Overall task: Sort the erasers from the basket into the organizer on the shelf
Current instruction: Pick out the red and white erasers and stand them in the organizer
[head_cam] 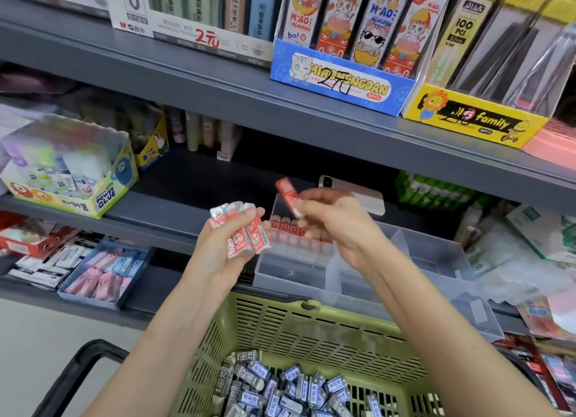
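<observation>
The erasers are small red-sleeved blocks with white ends and barcodes. The left grip [224,249] is curled round a fanned bundle of red erasers [247,234], and the right grip [338,226] pinches a single red eraser [288,198], tilted, above the clear organizer [293,271] on the shelf [187,204]. A row of upright red erasers [290,226] fills the organizer's back-left corner, with open room in front and to the right. The green basket [311,332] of grey-and-blue erasers [296,388] sits just below its front edge.

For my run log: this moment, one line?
left hand grips red-sleeved erasers; right hand pinches single red eraser above clear plastic organizer
</observation>
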A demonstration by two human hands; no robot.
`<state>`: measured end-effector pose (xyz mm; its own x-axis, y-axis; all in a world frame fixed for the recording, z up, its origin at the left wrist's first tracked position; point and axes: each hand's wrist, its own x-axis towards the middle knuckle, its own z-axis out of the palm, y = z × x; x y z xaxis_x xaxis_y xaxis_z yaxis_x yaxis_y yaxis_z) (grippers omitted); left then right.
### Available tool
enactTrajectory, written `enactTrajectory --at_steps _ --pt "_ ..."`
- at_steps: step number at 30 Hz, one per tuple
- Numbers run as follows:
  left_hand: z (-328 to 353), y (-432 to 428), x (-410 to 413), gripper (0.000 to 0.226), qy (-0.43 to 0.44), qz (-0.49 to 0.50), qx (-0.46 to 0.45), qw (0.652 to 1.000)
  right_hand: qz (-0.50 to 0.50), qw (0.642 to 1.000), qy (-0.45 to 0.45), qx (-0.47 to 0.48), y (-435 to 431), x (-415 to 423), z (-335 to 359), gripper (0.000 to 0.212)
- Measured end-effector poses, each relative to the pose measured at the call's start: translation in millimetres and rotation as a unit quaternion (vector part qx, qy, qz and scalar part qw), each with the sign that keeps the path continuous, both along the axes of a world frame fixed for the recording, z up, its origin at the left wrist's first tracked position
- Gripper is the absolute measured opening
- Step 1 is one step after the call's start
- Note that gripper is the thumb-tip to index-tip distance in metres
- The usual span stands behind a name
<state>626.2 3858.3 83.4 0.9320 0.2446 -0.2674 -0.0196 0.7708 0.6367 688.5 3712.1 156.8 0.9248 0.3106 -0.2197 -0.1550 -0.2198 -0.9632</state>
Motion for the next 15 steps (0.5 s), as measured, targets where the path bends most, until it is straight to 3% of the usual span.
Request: enactTrajectory --at_steps 3,7,11,15 --pt "-1 3 0 0.042 0.023 0.024 -0.072 0.997 -0.03 0.997 -0.06 -0.043 -13 18 1 0.014" --pt "-1 4 -1 0.042 0.032 0.031 -0.085 0.995 0.01 0.987 -0.096 -0.131 -17 29 -6 0.02" --pt "-1 4 -2 0.04 0.03 0.029 -0.077 0.996 -0.003 0.996 -0.057 -0.066 -1 31 -19 0.028" --pt "-1 4 -3 0.043 0.032 0.03 -0.077 0.996 -0.026 0.999 -0.015 -0.039 13 35 -37 0.019"
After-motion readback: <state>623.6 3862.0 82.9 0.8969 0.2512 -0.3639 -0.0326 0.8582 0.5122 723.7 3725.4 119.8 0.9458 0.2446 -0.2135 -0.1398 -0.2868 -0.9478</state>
